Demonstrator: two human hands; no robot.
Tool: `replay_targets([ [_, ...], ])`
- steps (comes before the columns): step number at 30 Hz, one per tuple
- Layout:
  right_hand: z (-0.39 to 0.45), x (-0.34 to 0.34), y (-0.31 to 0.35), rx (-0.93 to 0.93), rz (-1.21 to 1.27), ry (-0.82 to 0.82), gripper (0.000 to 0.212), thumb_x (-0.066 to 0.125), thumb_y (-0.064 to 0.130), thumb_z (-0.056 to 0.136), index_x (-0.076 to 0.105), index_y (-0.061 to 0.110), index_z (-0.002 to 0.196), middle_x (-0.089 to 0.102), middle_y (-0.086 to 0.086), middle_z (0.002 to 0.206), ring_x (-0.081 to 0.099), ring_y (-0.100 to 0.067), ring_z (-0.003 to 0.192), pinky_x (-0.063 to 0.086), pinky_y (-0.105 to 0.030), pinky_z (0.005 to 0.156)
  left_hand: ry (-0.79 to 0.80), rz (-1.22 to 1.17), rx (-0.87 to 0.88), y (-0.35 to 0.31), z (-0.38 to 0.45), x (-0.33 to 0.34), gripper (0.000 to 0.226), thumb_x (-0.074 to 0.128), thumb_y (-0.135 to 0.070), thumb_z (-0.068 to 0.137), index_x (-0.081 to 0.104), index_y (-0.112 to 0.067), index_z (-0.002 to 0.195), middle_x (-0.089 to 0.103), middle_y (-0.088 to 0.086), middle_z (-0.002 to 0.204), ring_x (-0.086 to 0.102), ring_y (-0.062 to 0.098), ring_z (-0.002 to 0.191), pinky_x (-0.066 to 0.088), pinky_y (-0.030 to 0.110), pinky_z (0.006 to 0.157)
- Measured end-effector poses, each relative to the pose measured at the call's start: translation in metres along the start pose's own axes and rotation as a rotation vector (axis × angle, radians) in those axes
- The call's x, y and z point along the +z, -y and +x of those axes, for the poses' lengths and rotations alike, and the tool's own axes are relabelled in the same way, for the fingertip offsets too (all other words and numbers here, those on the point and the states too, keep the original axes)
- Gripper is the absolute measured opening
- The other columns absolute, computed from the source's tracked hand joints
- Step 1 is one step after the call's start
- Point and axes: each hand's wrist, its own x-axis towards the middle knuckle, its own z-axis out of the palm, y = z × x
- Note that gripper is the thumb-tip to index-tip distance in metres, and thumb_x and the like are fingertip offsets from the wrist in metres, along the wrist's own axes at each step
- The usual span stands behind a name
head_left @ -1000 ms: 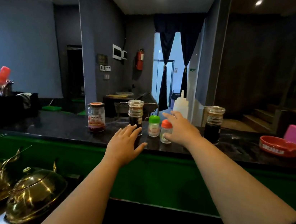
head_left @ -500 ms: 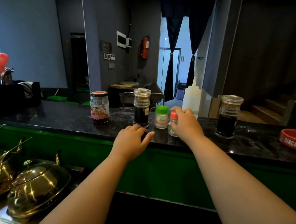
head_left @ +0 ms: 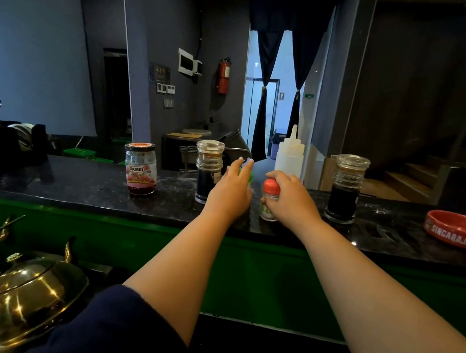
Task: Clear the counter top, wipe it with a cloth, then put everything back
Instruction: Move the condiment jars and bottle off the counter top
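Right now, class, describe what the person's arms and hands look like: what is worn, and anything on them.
Both forearms are bare. The left arm has a dark navy sleeve at the elbow. No rings, watch, gloves or markings show on the left hand or right hand. Fingernails look short and plain.

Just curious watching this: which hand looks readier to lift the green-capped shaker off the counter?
Probably the left hand: it reaches right at the green-capped shaker, fingers straight. The right hand already grips the red-capped shaker.

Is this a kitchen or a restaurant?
Probably a small restaurant's serving counter: sauce dispensers and an ashtray on top, brass serving pots below, a restroom sign beyond.
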Motion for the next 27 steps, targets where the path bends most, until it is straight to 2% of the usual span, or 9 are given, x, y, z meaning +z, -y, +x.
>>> replay_targets([
  [3,-0.001,0.0,-0.003,-0.014,0.027,-0.005,0.05,0.069,0.022,0.085,0.046,0.021,0.129,0.047,-0.009,0.126,0.051,-0.03,0.112,0.044,-0.039,0.094,0.003,-0.002,-0.05,-0.001,0.005,0.011,0.066,0.056,-0.018,0.093,0.022,-0.017,0.15,0.016,0.012,0.155,0.047,0.033,0.126,0.048,0.042,0.096],
  [6,-0.002,0.002,-0.005,-0.02,0.056,-0.004,0.049,0.069,0.022,0.085,0.046,0.022,0.129,0.048,-0.01,0.124,0.052,-0.031,0.11,0.045,-0.041,0.095,-0.035,-0.033,-0.084,0.0,0.006,0.014,0.058,0.059,-0.015,0.091,0.034,-0.021,0.143,0.027,0.016,0.147,0.044,0.036,0.124,0.046,0.042,0.096],
  [9,-0.005,0.004,-0.007,-0.022,0.1,-0.009,0.048,0.067,0.021,0.087,0.046,0.024,0.129,0.055,-0.011,0.122,0.054,-0.031,0.108,0.047,-0.04,0.092,-0.05,-0.128,-0.118,0.0,0.0,0.008,0.052,0.06,-0.015,0.091,0.04,-0.027,0.138,0.038,0.015,0.136,0.043,0.032,0.12,0.043,0.035,0.09],
  [14,-0.016,0.0,-0.001,0.015,0.178,-0.039,0.045,0.069,0.02,0.085,0.051,0.025,0.126,0.058,-0.011,0.122,0.054,-0.031,0.111,0.048,-0.039,0.091,-0.056,-0.241,-0.094,-0.004,-0.025,-0.017,0.046,0.065,-0.018,0.086,0.05,-0.031,0.128,0.043,0.009,0.127,0.046,0.027,0.113,0.04,0.029,0.088],
  [19,-0.054,-0.004,0.019,0.009,0.274,-0.105,0.045,0.069,0.02,0.084,0.052,0.024,0.126,0.06,-0.008,0.12,0.058,-0.026,0.105,0.045,-0.029,0.084,-0.075,-0.272,-0.048,-0.006,-0.077,-0.056,0.041,0.069,-0.018,0.083,0.057,-0.033,0.12,0.049,0.005,0.121,0.048,0.018,0.104,0.038,0.025,0.084],
  [22,-0.093,0.001,0.032,-0.01,0.311,-0.129,0.047,0.07,0.021,0.083,0.052,0.023,0.126,0.06,-0.007,0.121,0.058,-0.023,0.105,0.044,-0.028,0.084,-0.06,-0.299,-0.041,0.0,-0.115,-0.076,0.043,0.071,-0.02,0.079,0.058,-0.035,0.118,0.055,0.003,0.114,0.055,0.018,0.1,0.045,0.029,0.085],
  [24,-0.122,0.012,0.038,-0.007,0.343,-0.109,0.047,0.072,0.02,0.082,0.053,0.023,0.125,0.061,-0.005,0.119,0.058,-0.021,0.104,0.045,-0.028,0.085,-0.045,-0.341,-0.055,0.009,-0.143,-0.082,0.047,0.072,-0.022,0.077,0.056,-0.035,0.119,0.061,-0.001,0.114,0.06,0.017,0.1,0.051,0.034,0.087],
  [27,-0.167,0.038,0.038,0.024,0.37,-0.022,0.049,0.073,0.019,0.081,0.053,0.024,0.126,0.059,-0.003,0.121,0.056,-0.017,0.106,0.042,-0.024,0.086,0.009,-0.402,-0.142,0.022,-0.192,-0.073,0.054,0.076,-0.02,0.075,0.055,-0.03,0.124,0.062,-0.004,0.114,0.062,0.014,0.099,0.052,0.032,0.088],
])
